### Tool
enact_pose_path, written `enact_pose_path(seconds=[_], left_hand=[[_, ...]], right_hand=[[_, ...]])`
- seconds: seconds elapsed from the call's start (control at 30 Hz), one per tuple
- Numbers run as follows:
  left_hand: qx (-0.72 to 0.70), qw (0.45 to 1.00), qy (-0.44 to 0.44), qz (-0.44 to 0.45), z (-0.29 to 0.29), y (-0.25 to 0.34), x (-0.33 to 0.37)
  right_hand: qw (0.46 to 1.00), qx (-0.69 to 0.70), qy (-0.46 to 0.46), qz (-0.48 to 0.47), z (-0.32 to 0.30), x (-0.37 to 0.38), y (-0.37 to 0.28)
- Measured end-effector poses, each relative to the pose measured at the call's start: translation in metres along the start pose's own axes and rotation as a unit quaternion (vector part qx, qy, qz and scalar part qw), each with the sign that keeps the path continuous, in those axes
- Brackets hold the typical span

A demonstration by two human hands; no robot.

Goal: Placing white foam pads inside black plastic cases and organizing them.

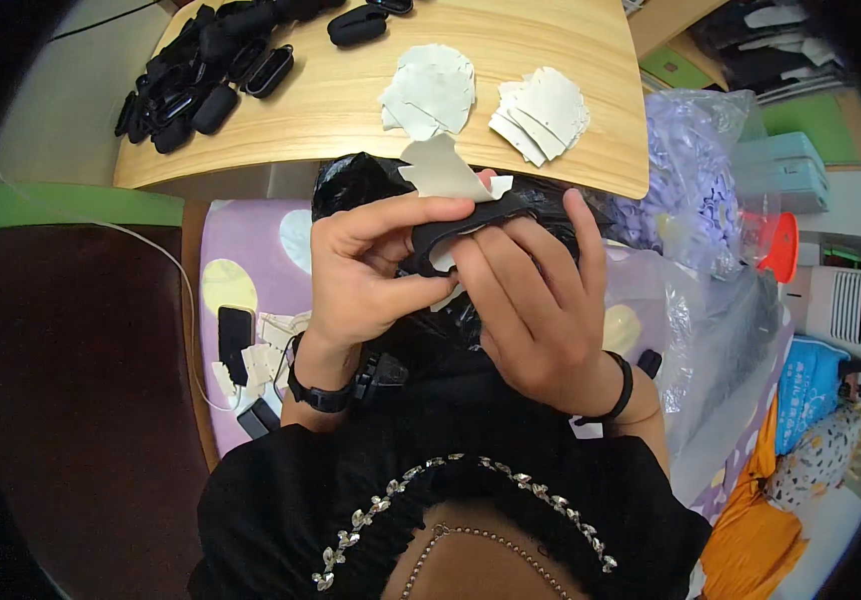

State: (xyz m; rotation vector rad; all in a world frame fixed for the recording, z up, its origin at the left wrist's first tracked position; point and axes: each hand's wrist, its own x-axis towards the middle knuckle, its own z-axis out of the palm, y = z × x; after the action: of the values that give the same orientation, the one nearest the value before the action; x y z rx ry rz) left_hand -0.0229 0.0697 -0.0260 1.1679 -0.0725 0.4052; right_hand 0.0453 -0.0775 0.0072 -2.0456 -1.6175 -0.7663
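Observation:
Over my lap, my left hand point(365, 260) pinches a small black soft case point(480, 222) between thumb and fingers. My right hand point(540, 310) has its fingers pressed to the near side of the case, some tips tucked at its opening, the index finger raised. A bit of white shows inside the opening. From the far side of the case sticks up a curled off-white sheet point(440, 170) with a notched edge; how it joins the case is hidden. On the wooden table point(340, 110) beyond lie two stacks of similar cut sheets, a left stack point(430, 88) and a right stack point(542, 112).
Black cases point(205, 75) are heaped at the table's far left. A black plastic bag point(355, 180) hangs below the table edge. Left of me, a phone point(235, 335) and white scraps point(262, 365) lie on purple cloth. A clear bag of lilac pieces point(690, 170) stands at right.

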Motion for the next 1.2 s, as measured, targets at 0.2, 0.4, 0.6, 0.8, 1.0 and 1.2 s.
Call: enact_pose_path(seconds=[0.2, 0.4, 0.6, 0.8, 1.0, 1.2], left_hand=[[0.068, 0.995, 0.039, -0.062, 0.005, -0.004, -0.001], [0.339, 0.939, 0.01, -0.053, -0.029, 0.004, -0.004], [0.203, 0.968, 0.137, -0.058, -0.009, 0.0, 0.008], [0.208, 0.974, 0.087, -0.028, -0.006, 0.008, 0.035], [0.668, 0.735, 0.087, 0.074, -0.117, -0.013, 0.15], [0.751, 0.627, -0.072, 0.196, -0.172, -0.033, 0.205]], right_hand=[[0.988, 0.078, -0.089, 0.095, -0.003, -0.003, 0.001], [0.951, 0.205, -0.167, 0.163, 0.013, -0.033, 0.024], [0.616, 0.648, -0.035, 0.446, 0.033, -0.006, 0.037], [0.607, 0.669, 0.049, 0.426, 0.05, -0.007, 0.041], [0.5, 0.715, 0.102, 0.477, 0.031, -0.012, 0.057], [0.452, 0.742, 0.092, 0.486, 0.022, -0.032, 0.055]])
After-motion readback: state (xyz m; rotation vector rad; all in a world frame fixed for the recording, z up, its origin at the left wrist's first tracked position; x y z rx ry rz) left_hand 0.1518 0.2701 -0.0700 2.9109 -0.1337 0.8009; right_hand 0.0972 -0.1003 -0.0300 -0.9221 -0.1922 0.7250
